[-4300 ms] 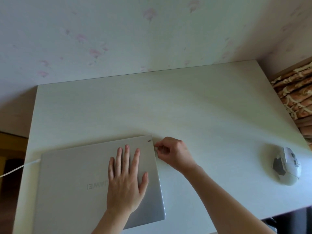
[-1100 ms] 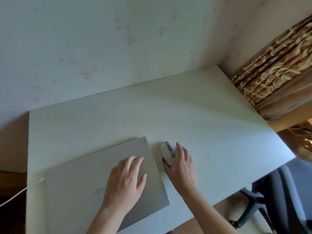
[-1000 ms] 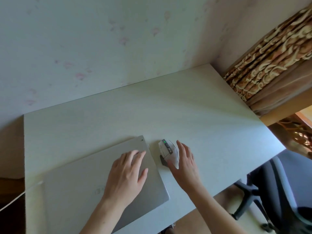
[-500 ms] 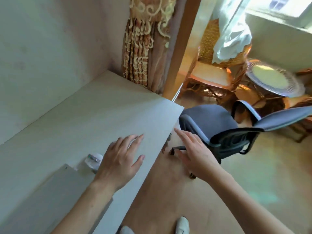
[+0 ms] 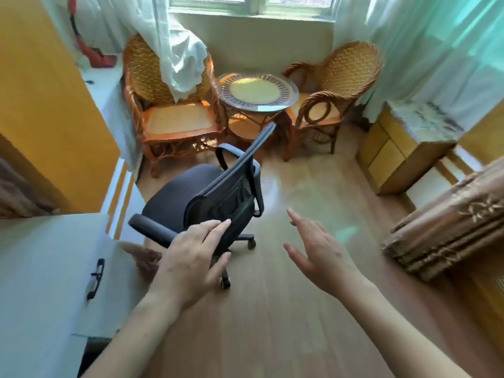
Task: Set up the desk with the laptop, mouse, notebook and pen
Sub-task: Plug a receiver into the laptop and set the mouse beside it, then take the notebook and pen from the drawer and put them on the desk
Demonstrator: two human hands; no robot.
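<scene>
My view has swung away from the desk top into the room. Only the desk's white right end (image 5: pixel 41 268) shows at the lower left, with a black drawer handle (image 5: pixel 95 279) on its side. The laptop, mouse, notebook and pen are out of view. My left hand (image 5: pixel 191 257) hovers open, fingers spread, in front of the black office chair (image 5: pixel 207 197), apart from it. My right hand (image 5: pixel 319 249) is open too, held over the wooden floor with nothing in it.
The office chair stands just right of the desk. Behind it are two rattan chairs (image 5: pixel 169 115) (image 5: pixel 335 91) and a round glass table (image 5: pixel 256 91) under the window. A wooden cabinet (image 5: pixel 401 148) and a patterned fabric-covered edge (image 5: pixel 447 222) are at the right.
The mouse was moved next to the closed laptop and released. Both hands then left the desk, and my head turned right, so the desk top has dropped out of view.
</scene>
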